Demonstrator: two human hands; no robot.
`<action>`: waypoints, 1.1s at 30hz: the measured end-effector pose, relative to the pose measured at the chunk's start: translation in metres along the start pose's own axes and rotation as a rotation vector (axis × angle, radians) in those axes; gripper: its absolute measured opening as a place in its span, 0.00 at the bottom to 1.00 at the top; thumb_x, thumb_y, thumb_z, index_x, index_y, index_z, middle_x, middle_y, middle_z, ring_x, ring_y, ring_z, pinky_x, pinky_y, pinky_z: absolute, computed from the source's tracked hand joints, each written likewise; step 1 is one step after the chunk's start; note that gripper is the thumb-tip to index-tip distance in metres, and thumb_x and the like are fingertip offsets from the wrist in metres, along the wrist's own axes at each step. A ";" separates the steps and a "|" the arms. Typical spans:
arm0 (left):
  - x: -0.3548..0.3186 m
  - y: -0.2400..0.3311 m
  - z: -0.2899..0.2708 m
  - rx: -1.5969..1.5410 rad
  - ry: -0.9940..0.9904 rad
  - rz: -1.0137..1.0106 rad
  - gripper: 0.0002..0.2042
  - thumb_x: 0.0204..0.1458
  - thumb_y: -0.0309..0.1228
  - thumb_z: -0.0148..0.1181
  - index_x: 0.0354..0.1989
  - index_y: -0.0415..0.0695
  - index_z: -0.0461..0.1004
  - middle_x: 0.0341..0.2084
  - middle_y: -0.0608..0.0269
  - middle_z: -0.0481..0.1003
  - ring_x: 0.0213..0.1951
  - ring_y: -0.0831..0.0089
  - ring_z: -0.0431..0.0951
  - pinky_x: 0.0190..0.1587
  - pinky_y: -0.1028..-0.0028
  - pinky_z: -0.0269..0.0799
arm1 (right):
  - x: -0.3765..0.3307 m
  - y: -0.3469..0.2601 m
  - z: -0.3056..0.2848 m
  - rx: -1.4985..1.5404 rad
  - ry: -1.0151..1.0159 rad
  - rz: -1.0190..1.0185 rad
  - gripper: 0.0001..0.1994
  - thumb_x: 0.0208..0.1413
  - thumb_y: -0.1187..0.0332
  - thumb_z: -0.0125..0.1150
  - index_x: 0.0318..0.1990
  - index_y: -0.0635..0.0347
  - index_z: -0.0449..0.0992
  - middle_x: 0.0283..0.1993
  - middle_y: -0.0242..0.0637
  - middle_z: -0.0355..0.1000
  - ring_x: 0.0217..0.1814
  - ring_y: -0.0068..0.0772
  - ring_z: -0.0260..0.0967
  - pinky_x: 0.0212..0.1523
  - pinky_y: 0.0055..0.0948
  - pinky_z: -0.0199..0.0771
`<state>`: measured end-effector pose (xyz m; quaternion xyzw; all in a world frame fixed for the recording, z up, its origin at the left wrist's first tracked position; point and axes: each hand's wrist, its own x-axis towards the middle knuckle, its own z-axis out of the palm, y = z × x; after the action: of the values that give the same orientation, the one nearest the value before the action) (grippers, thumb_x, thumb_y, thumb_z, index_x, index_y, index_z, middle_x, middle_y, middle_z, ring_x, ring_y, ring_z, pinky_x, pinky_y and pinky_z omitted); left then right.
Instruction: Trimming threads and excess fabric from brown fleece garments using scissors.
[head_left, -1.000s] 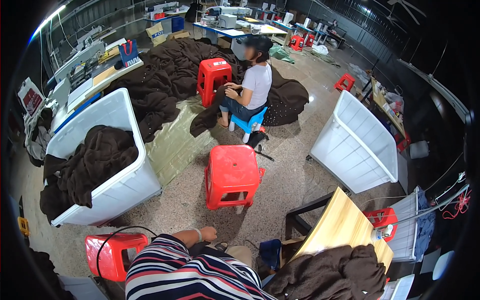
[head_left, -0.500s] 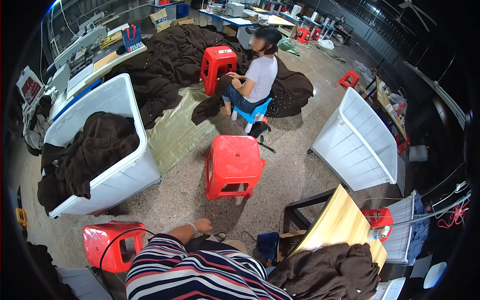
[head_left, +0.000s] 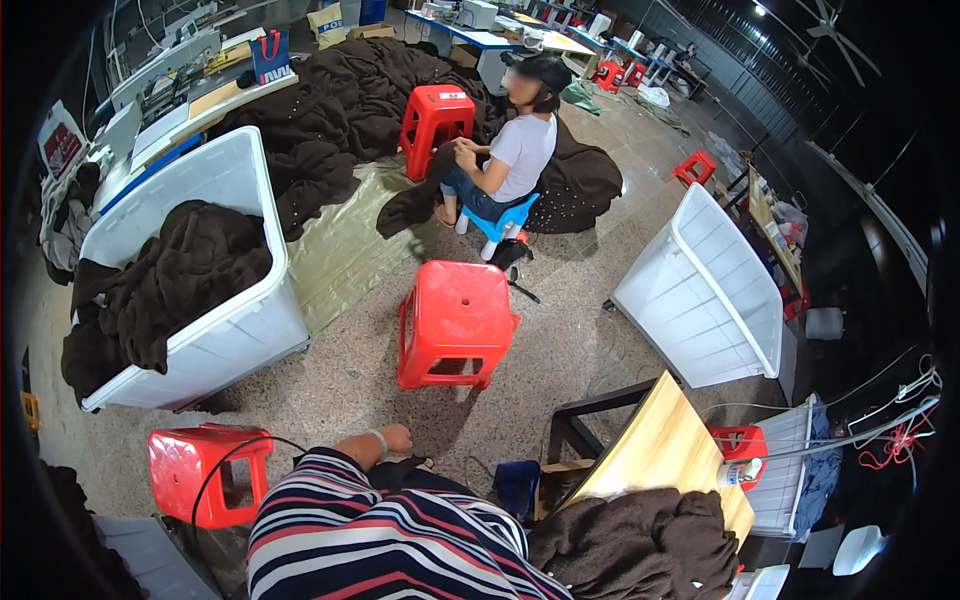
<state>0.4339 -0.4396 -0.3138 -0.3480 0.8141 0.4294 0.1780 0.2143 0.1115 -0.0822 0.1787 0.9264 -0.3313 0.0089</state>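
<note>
- Left hand looks curled, fingers close together, but it is too small to make out whether they clamp on anything; a pale band circles the wrist.
- Right hand is hidden; the striped shirt fills the near part of the scene, so how those fingers stand is impossible to say.
- Middle red stool stands upright on the floor beyond the left hand and apart from it; some of its legs are hidden under the seat.
- Brown cloth lies heaped on the near end of the wooden table, at the near right beside the shirt, its folds hiding part of the top.
- Dark blue object sits left of the table, its kind hard to make out.
- Small bottle stands at the table's right edge, partly covering another red stool behind.
- Near left stool has a black cable crossing in front of it.
- Left bin is white, its bottom hidden by piled dark cloth that hangs over the rim.
- Right bin is white too, its bottom out of sight.
- Co-worker, farther off, sits on a blue stool, face blurred.
</note>
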 end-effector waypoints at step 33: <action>-0.013 -0.002 0.007 -0.018 0.038 0.050 0.15 0.40 0.40 0.55 0.26 0.40 0.78 0.25 0.43 0.76 0.32 0.47 0.77 0.36 0.53 0.72 | 0.075 0.007 0.055 -0.045 -0.093 -0.312 0.26 0.56 0.67 0.50 0.64 0.54 0.62 0.44 0.49 0.73 0.38 0.46 0.72 0.43 0.39 0.71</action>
<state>0.4445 -0.4289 -0.3112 -0.3370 0.8219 0.4346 0.1486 0.1408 0.1064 -0.1396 0.0169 0.9487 -0.3157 0.0043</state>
